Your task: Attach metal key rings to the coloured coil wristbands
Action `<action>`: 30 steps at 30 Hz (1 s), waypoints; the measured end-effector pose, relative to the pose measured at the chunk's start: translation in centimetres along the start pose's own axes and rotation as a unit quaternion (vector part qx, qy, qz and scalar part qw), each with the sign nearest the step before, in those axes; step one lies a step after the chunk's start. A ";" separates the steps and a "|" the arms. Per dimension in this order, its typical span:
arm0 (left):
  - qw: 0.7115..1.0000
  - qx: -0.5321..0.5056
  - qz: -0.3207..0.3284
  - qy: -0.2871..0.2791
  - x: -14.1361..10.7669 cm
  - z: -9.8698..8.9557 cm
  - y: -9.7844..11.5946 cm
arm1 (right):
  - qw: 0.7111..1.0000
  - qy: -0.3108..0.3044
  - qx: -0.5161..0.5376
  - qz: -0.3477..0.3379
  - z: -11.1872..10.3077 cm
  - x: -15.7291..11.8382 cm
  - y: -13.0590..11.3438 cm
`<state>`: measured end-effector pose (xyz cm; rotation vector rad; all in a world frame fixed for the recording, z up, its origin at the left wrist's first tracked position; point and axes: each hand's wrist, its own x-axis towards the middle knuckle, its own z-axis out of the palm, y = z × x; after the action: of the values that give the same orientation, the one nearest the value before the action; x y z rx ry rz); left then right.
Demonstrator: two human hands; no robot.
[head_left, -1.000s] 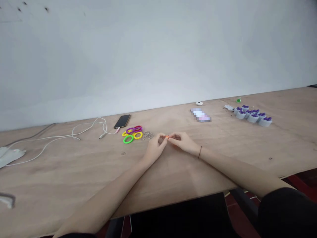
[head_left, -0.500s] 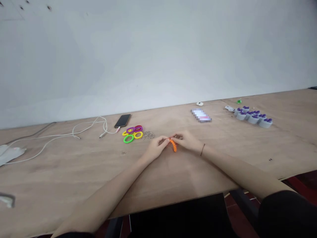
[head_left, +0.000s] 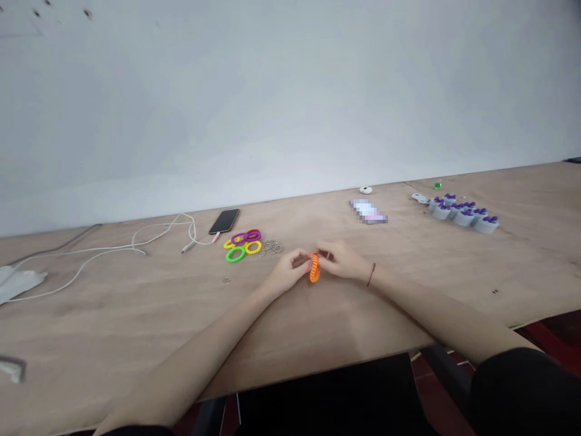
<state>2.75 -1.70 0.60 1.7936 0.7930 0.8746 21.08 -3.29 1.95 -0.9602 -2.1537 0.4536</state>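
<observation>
Here, just right of the coloured spiral bands (head_left: pixel 242 245), the left hand (head_left: pixel 288 270) and right hand (head_left: pixel 342 261) clamp together on an orange plastic spiral coil (head_left: pixel 315 268), a ribbed, narrow upright loop held between them over the wooden tabletop (head_left: pixel 136 315).

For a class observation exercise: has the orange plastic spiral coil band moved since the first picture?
Yes: the orange spiral coil band now shows lower, further right of the black smartphone, between the left hand and right hand.
</observation>
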 end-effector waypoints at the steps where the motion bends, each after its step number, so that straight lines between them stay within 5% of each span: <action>1: 1.000 -0.001 0.001 0.001 0.0 0.1 0.0 | 1.000 0.006 0.011 0.005 0.1 0.0 0.0; 9: 0.992 0.070 0.031 0.101 -0.2 1.0 0.6 | 0.993 0.078 0.052 0.067 1.3 0.3 -0.4; 16: 0.985 0.067 0.043 0.155 -0.3 1.2 0.8 | 0.971 0.072 0.164 0.156 1.5 0.5 -0.7; 21: 0.991 0.006 0.028 0.130 0.0 1.1 0.5 | 0.934 0.058 0.255 0.242 2.1 0.6 -0.3; 26: 0.999 0.000 0.014 0.053 0.1 1.0 0.5 | 0.930 0.057 0.270 0.244 2.1 0.6 0.0; 30: 0.997 0.032 0.027 0.062 0.0 1.0 0.6 | 0.922 0.042 0.293 0.248 2.0 0.6 -0.1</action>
<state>3.71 -2.33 0.85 1.8377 0.8637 1.0147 19.29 -2.93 0.96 -1.1280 -1.5238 1.1981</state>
